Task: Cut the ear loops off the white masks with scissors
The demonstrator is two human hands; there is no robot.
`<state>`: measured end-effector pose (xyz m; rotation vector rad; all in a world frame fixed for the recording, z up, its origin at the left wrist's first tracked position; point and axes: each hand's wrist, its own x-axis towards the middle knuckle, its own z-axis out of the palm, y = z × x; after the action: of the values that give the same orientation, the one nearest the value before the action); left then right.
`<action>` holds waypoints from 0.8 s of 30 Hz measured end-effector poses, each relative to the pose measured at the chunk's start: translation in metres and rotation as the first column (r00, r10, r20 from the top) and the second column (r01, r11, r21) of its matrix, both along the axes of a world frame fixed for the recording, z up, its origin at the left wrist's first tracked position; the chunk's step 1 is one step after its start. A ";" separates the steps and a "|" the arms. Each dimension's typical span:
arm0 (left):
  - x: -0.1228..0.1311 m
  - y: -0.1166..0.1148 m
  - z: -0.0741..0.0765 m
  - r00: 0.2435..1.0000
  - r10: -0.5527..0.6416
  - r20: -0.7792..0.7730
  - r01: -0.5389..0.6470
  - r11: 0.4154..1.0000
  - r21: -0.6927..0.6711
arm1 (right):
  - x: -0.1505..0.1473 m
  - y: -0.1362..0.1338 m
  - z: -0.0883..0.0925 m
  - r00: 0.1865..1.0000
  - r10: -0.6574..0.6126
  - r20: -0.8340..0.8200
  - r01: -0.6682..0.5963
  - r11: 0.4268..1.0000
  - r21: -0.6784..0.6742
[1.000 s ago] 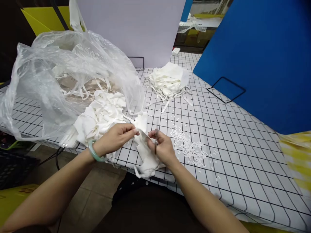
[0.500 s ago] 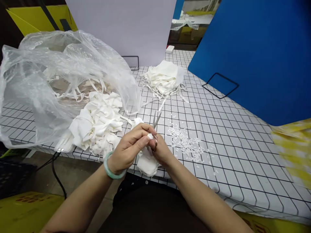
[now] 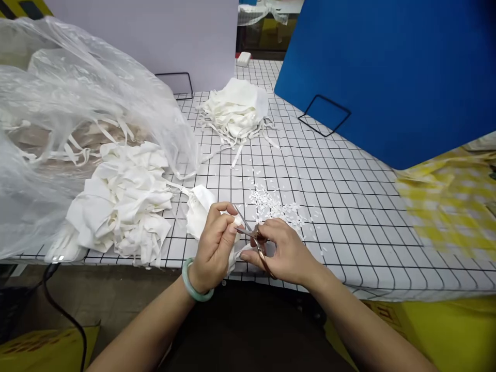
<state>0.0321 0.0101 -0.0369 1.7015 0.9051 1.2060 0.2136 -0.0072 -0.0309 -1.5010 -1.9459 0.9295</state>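
My right hand [image 3: 287, 251] has its thumb and fingers in the handles of a pair of scissors [image 3: 257, 238]. The scissor blades are parted and point left, up against the fingertips of my left hand [image 3: 215, 242]. My left hand, with a pale green bangle [image 3: 189, 282] on its wrist, pinches the edge of a white cloth piece [image 3: 199, 207]. Most of that cloth is hidden behind my hands, and part of it lies on the table. Small white clippings [image 3: 271, 202] are scattered just beyond the scissors.
A heap of white cloth pieces [image 3: 124, 199] spills from a clear plastic bag [image 3: 127, 72] at left. A neater white stack [image 3: 238, 106] lies farther back on the checked tablecloth [image 3: 349, 217]. A blue board [image 3: 387, 72] stands at right, beside yellow checked cloth [image 3: 449, 201].
My right hand has swung to the right, turning the scissors from pointing away to pointing left at my left fingertips. The camera view has shifted to the right.
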 end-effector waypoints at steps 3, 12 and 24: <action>0.003 0.000 -0.001 0.999 -0.034 -0.034 0.035 0.999 0.033 | 0.004 -0.002 0.000 1.000 0.005 -0.012 -0.005 1.000 0.012; 0.006 -0.001 -0.002 0.995 -0.042 -0.094 0.054 0.991 0.124 | 0.007 -0.003 0.000 1.000 0.001 -0.013 0.000 0.999 0.048; 0.008 -0.003 -0.005 0.993 -0.065 -0.094 0.079 0.985 0.151 | 0.007 -0.003 -0.001 1.000 0.005 -0.016 -0.004 0.999 0.044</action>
<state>0.0402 0.0076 -0.0415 1.9084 0.8129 1.1861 0.2210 -0.0105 -0.0316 -1.4608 -1.9469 0.8915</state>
